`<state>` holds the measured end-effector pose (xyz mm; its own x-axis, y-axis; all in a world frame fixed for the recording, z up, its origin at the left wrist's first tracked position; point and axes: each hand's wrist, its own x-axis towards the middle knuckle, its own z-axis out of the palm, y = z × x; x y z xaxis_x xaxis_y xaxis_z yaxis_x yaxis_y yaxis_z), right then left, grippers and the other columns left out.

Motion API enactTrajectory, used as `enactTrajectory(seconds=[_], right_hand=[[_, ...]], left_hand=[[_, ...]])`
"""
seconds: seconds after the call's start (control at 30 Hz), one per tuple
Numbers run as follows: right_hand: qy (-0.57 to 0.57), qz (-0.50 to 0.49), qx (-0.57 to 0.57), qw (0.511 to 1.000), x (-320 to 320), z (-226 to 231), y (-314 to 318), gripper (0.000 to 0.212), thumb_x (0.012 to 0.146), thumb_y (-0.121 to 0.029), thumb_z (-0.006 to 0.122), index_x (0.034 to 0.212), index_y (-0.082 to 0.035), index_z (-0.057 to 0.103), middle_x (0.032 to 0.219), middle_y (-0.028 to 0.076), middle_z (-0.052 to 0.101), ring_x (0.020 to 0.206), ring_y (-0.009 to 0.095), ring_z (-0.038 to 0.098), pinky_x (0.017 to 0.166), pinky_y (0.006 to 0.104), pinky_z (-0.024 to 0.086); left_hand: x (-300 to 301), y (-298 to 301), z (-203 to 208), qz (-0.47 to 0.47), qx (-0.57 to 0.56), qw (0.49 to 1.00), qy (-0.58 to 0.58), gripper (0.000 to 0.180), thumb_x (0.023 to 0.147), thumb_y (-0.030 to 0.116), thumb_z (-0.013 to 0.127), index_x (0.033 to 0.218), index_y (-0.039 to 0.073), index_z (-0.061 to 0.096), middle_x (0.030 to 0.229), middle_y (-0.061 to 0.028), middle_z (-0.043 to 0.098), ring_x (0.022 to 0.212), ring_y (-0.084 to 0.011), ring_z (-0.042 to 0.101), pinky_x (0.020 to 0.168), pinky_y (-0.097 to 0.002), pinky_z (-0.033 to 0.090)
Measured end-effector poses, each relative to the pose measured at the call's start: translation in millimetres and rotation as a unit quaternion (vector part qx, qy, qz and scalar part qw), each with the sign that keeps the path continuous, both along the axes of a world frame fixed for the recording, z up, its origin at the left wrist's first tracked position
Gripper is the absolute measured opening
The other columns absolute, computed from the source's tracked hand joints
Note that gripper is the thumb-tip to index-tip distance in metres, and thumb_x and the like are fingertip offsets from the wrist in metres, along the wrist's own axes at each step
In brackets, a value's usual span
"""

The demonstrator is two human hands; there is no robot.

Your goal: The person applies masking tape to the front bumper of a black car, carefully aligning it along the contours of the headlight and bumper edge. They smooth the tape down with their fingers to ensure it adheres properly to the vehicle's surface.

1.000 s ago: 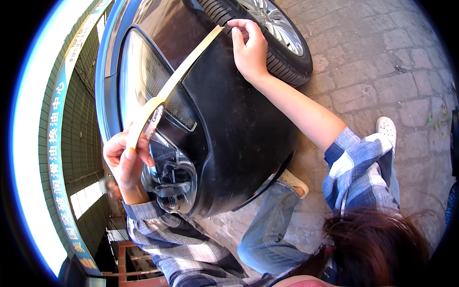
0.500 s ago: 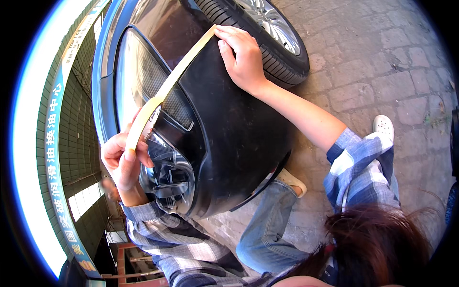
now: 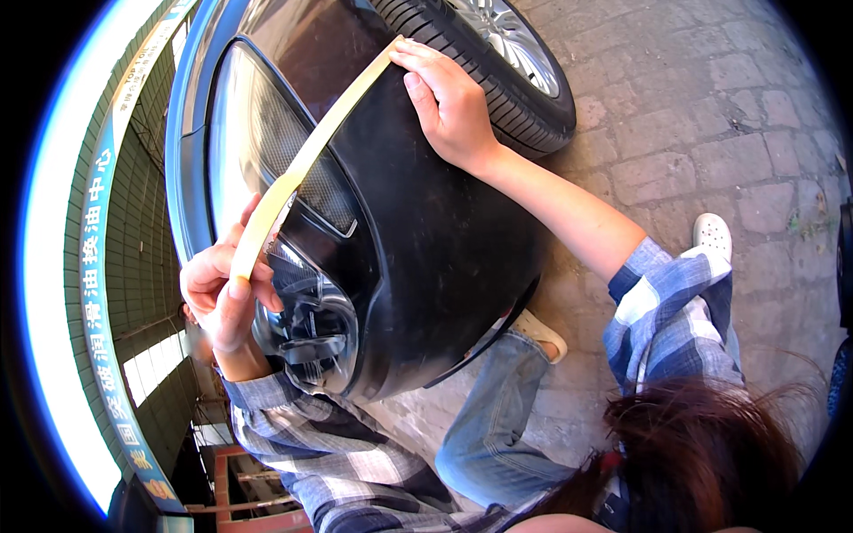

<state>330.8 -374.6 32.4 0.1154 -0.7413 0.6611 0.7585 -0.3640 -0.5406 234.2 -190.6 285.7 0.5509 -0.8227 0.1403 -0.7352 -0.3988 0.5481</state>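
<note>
My left hand (image 3: pixel 222 289) is closed on a roll of pale yellow masking tape (image 3: pixel 259 229), with thumb and fingers at its rim. A strip of the tape (image 3: pixel 336 115) runs taut from the roll, passing over the headlight (image 3: pixel 267 115). It ends at the fingertips of my right hand (image 3: pixel 449 102), on the dark car body close to the front wheel. The right hand's fingers lie stretched along the panel over the tape's end, with the thumb apart. Beneath the strip is the black front bumper (image 3: pixel 453 240). The roll's inner side is mostly hidden.
A black tyre (image 3: pixel 533 124) with a silver rim stands beside my right hand. Below the headlight is a fog lamp recess (image 3: pixel 311 342). Brick paving (image 3: pixel 684 169) lies to the right. My bent knee (image 3: pixel 498 417) is close to the bumper, and a blurred person's head (image 3: pixel 194 342) shows behind my left wrist.
Both hands and the taut tape have shifted slightly left relative to the view; the right fingertips also sit a little higher. The grip on the roll looks the same.
</note>
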Motion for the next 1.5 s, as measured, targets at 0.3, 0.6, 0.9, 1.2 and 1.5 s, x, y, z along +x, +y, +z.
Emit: enactTrajectory(seconds=[0.3, 0.6, 0.9, 1.2, 1.5], right_hand=[[0.021, -0.008, -0.042, 0.999, -3.0, -2.4, -1.3, 0.027, 0.098, -0.016, 0.058, 0.121, -0.005, 0.068, 0.127, 0.013, 0.064, 0.116, 0.030, 0.062, 0.099, 0.0363, 0.050], [0.012, -0.014, -0.085, 0.996, -8.4, 0.1, -2.6, 0.029, 0.096, -0.017, 0.061, 0.121, -0.003, 0.068, 0.128, 0.013, 0.064, 0.119, 0.031, 0.061, 0.100, 0.0383, 0.049], [0.024, -0.032, -0.128, 0.991, -13.3, 1.1, -5.3, 0.030, 0.093, -0.019, 0.065, 0.120, -0.005, 0.069, 0.129, 0.014, 0.063, 0.120, 0.031, 0.060, 0.101, 0.0396, 0.049], [0.004, -0.044, -0.121, 0.992, -14.0, 2.2, -1.5, 0.025, 0.090, -0.021, 0.069, 0.111, -0.008, 0.072, 0.123, 0.013, 0.066, 0.114, 0.029, 0.063, 0.098, 0.0392, 0.050], [0.011, -0.046, -0.103, 0.994, -13.9, 3.1, -1.3, 0.025, 0.092, -0.020, 0.066, 0.114, -0.010, 0.071, 0.118, 0.007, 0.068, 0.107, 0.027, 0.066, 0.092, 0.0373, 0.053]], left_hand=[[-1.0, -0.3, 1.6, 0.001, 0.020, 1.000, -0.013, 0.028, 0.087, 0.028, 0.065, 0.078, 0.002, 0.069, 0.052, -0.0022, 0.063, 0.064, -0.0140, 0.064, 0.120, -0.0551, 0.021], [-1.9, -2.9, -0.1, -0.008, 0.020, 1.000, -0.018, 0.028, 0.088, 0.027, 0.066, 0.079, 0.001, 0.069, 0.053, -0.0026, 0.064, 0.054, -0.0111, 0.057, 0.119, -0.0526, 0.024], [1.4, 14.9, 2.7, 0.035, -0.004, 0.999, -0.006, 0.032, 0.092, 0.030, 0.065, 0.086, -0.001, 0.069, 0.054, -0.0032, 0.064, 0.052, -0.0093, 0.059, 0.120, -0.0505, 0.021], [-0.1, 3.9, -0.8, 0.009, -0.001, 1.000, 0.001, 0.031, 0.092, 0.029, 0.066, 0.086, -0.001, 0.068, 0.053, -0.0033, 0.063, 0.053, -0.0104, 0.061, 0.121, -0.0520, 0.018], [2.8, 15.5, 3.7, 0.000, -0.020, 0.997, 0.071, 0.032, 0.091, 0.029, 0.070, 0.083, -0.001, 0.068, 0.055, -0.0047, 0.064, 0.046, -0.0094, 0.060, 0.101, -0.0330, 0.041]])
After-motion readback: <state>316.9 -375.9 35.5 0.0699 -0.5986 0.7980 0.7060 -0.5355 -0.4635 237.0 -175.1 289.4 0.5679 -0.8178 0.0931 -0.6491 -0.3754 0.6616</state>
